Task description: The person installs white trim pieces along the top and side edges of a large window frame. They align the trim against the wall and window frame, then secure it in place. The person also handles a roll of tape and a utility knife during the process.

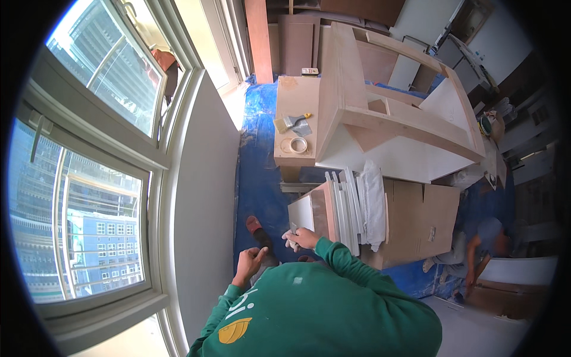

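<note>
My left hand (248, 265) is in front of my body, its fingers curled and the thumb pressed on top. Whatever those fingers hold, if anything, is hidden. To its right my right hand (306, 238) is closed around a small grey flat-bladed tool (293, 228), whose blade points away from me. Something whitish shows at the fingers below the blade, too small to name. This hand is beside the near left end of a stack of boards (324, 209). The two hands are apart.
A low box-like bench (294, 104) carries a paintbrush (284, 123) and a roll of tape (298, 144). Behind the boards stands a large wooden cabinet frame (404, 122). Blue sheeting (253, 178) covers the floor. Windows line the left. Another person (476, 250) bends at the right.
</note>
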Motion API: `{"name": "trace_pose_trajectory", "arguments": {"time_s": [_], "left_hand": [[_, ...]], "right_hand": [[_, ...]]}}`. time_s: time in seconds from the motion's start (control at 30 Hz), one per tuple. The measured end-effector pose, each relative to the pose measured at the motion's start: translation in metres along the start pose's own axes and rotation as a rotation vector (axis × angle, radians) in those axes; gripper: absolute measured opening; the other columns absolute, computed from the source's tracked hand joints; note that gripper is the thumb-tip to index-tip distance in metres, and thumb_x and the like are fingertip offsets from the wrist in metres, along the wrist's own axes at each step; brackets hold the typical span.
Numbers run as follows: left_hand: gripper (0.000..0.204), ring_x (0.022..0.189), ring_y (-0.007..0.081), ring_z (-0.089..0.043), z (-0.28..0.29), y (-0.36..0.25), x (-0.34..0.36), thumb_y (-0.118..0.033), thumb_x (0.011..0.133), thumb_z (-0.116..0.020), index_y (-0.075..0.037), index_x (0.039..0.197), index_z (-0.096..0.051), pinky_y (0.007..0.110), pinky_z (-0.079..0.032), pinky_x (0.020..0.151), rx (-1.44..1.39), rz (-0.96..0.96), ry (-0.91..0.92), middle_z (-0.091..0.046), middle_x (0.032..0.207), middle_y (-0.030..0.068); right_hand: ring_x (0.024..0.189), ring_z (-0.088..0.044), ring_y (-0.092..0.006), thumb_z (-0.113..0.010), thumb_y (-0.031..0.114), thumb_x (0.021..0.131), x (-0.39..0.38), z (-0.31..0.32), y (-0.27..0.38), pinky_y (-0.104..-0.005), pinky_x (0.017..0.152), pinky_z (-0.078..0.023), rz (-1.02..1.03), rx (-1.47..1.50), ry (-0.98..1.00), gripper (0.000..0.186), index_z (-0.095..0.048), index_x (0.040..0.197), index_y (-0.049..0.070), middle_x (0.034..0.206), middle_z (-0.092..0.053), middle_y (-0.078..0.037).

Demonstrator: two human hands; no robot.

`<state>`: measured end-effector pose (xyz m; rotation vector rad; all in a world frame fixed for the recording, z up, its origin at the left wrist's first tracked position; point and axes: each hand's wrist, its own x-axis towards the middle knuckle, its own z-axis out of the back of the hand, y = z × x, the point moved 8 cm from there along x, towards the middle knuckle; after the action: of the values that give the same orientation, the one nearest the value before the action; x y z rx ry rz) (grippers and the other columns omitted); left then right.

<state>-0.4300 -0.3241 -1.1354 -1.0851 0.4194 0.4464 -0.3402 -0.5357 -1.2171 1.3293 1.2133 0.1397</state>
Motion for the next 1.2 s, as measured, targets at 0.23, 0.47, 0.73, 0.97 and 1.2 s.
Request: {"name": "trace_pose_trajectory", "arguments": {"time_s": [0.23,0.47,0.73,0.97,1.2], "left_hand": [[0.016,0.079,0.0238,-0.074,0.185,0.055,0.079,-0.004,0.093,-0.056,0.005,0.098,-0.069,0.035,-0.055,0.073,-0.008,-0.040,-0.323,-0.073,0.093,0.0194],[0.023,0.086,0.0251,-0.075,0.238,0.062,0.127,0.004,0.086,-0.051,0.004,0.101,-0.068,0.035,-0.057,0.080,-0.185,-0.027,-0.322,-0.074,0.094,0.0156],[0.029,0.092,0.0275,-0.076,0.276,-0.044,0.187,0.000,0.085,-0.050,0.004,0.107,-0.069,0.036,-0.057,0.084,-0.105,-0.175,-0.244,-0.075,0.096,0.0185],[0.031,0.094,0.0255,-0.075,0.323,-0.120,0.228,-0.004,0.088,-0.052,0.005,0.112,-0.070,0.035,-0.057,0.084,-0.008,0.039,-0.309,-0.077,0.100,0.0199],[0.027,0.096,0.0237,-0.075,0.332,-0.146,0.306,-0.006,0.093,-0.057,0.004,0.115,-0.069,0.035,-0.056,0.086,-0.091,0.035,-0.182,-0.077,0.100,0.0173]], "right_hand": [[0.079,-0.071,-0.0154,-0.068,0.017,0.099,0.107,0.015,0.021,-0.0311,0.063,-0.056,-0.242,-0.176,-0.111,0.041,-0.061,0.136,0.001,0.103,-0.071,-0.007],[0.080,-0.075,-0.0198,-0.074,0.010,0.096,0.199,0.041,0.058,-0.0388,0.070,-0.062,-0.216,0.043,-0.154,0.040,-0.061,0.133,0.000,0.103,-0.073,-0.009],[0.073,-0.075,-0.0182,-0.079,0.028,0.096,0.246,0.164,0.116,-0.0362,0.063,-0.061,-0.248,0.189,-0.490,0.034,-0.069,0.118,0.005,0.094,-0.076,-0.005],[0.097,-0.078,-0.0278,-0.082,0.041,0.083,0.329,0.355,0.161,-0.0402,0.082,-0.063,-0.368,-0.377,-0.788,0.054,-0.072,0.113,-0.004,0.103,-0.079,-0.019],[0.126,-0.067,-0.0333,-0.077,0.044,0.082,0.371,0.462,0.223,-0.0401,0.107,-0.054,-0.539,-0.388,-0.969,0.061,-0.073,0.123,0.000,0.134,-0.069,-0.024]]}}
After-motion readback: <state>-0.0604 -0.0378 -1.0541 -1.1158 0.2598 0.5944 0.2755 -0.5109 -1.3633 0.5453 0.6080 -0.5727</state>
